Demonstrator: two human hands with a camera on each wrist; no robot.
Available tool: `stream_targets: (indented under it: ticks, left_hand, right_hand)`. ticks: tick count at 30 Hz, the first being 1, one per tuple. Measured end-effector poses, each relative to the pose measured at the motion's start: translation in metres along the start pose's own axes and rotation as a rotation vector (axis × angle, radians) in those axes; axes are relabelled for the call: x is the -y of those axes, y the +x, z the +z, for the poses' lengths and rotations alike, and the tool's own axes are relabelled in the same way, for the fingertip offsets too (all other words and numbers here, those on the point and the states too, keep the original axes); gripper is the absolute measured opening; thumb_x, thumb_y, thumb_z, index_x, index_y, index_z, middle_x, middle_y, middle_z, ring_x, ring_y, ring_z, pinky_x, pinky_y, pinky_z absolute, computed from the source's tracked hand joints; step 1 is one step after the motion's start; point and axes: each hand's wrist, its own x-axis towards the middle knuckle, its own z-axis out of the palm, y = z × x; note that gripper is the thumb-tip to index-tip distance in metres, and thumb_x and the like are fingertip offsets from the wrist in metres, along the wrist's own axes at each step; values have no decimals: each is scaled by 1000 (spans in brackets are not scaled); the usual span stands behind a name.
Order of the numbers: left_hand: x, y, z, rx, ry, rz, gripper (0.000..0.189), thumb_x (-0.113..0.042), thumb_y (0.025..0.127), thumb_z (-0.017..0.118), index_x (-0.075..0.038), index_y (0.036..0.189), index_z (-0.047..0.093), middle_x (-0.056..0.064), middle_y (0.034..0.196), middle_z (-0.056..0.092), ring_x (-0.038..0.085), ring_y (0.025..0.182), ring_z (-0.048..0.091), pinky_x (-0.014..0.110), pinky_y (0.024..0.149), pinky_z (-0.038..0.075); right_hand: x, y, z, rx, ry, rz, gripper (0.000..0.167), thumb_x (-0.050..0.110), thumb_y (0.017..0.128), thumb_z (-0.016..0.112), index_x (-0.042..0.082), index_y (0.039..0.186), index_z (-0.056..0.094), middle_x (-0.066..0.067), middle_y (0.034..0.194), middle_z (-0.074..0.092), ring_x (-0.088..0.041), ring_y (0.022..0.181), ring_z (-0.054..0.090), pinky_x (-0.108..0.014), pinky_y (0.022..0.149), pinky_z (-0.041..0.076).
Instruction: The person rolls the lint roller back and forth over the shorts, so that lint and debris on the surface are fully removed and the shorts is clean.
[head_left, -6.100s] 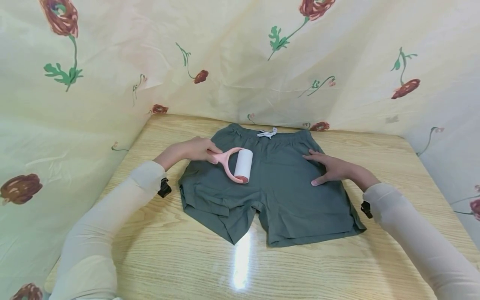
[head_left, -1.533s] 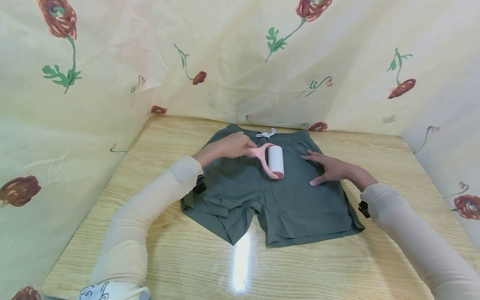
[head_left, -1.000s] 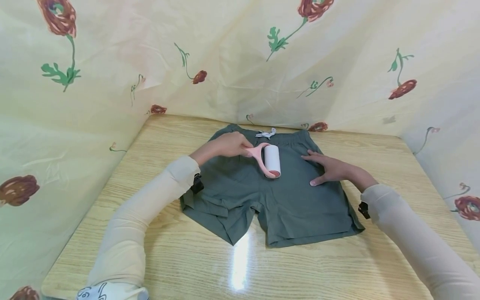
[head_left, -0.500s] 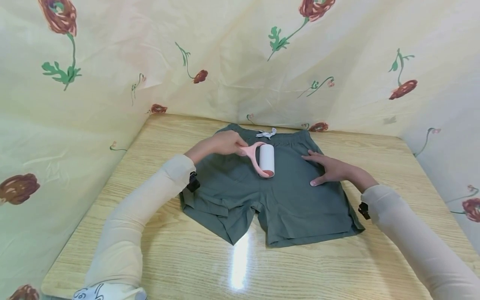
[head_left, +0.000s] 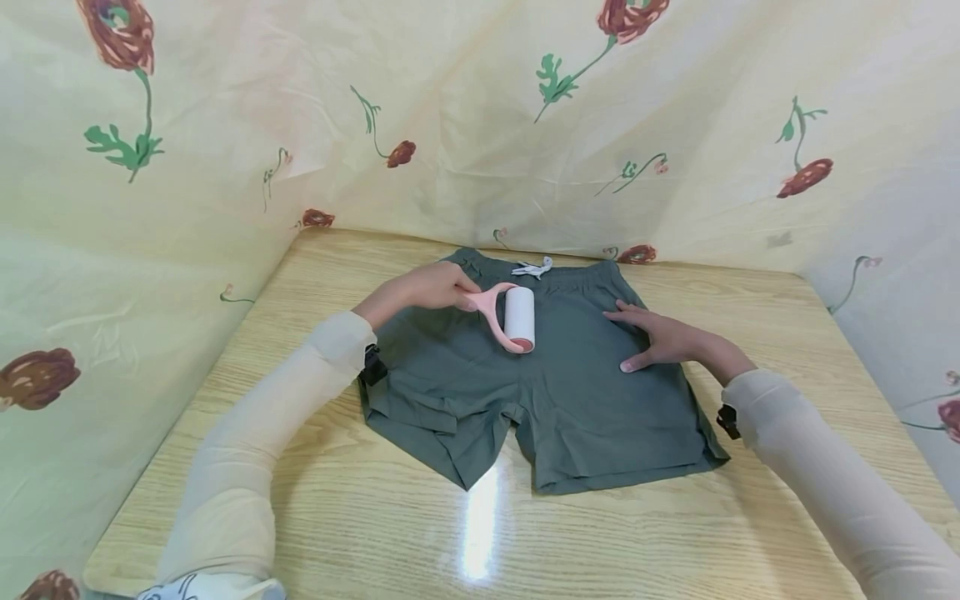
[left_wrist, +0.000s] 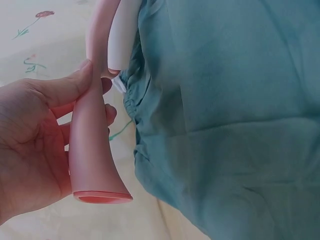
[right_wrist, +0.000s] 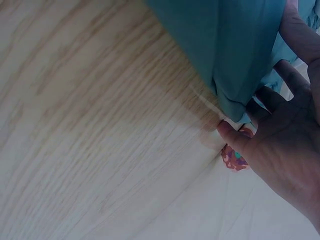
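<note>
A pair of dark green shorts (head_left: 585, 417) lies spread on the wooden table, its white drawstring (head_left: 534, 267) at the far waistband. My left hand (head_left: 435, 286) grips the pink handle of a lint roller (head_left: 519, 319), whose white roll lies over the upper middle of the shorts. In the left wrist view, thumb and fingers wrap the flared pink handle (left_wrist: 95, 145). My right hand (head_left: 663, 337) rests with spread fingers on the right side of the shorts. The right wrist view shows its fingers (right_wrist: 272, 100) at the edge of the cloth.
The wooden table (head_left: 360, 517) reaches the flower-printed cloth (head_left: 465, 125) hanging behind and along the sides. The left leg hem of the shorts (head_left: 420, 417) is partly folded. A bright reflection lies on the tabletop in front of the shorts.
Over the last second and a half my left hand has drawn the lint roller leftward across the shorts, from right of the middle seam. My right hand has stayed in place.
</note>
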Motion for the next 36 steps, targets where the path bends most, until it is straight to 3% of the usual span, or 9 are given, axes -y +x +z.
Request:
stream_targets:
  ticks: [7,19,27,36]
  left_hand:
    - [5,-6,-2,-5,3,-6,22,-20,102,64,-12,118,75,-3,67,38,14,63,37,29,67,34]
    - [13,-11,-4,9,-23,-20,19,-19,102,63,-11,115,75,-3,68,38,15,66,39,29,68,35]
    - [21,-22,-8,-17,-6,-45,18,-18,101,64,-9,112,75,-3,67,37,14,65,36,29,66,33]
    - [26,-33,-13,-16,-17,-20,12,-15,101,64,-7,99,73,-5,63,34,13,61,34,28,63,31]
  right_hand:
    - [0,0,1,-2,3,4,102,32,83,85,2,161,26,-30,168,0,-56,152,-3,-74,116,9]
    - [-5,3,3,-4,5,1,101,32,83,85,3,161,27,-29,168,0,-55,152,-3,-74,116,9]
    - [-6,3,0,-5,-5,2,101,32,83,85,3,161,27,-30,168,1,-56,152,-2,-74,116,9]
    - [-4,3,0,-3,-1,2,101,32,83,85,3,161,26,-30,167,1,-56,152,-2,-74,116,8]
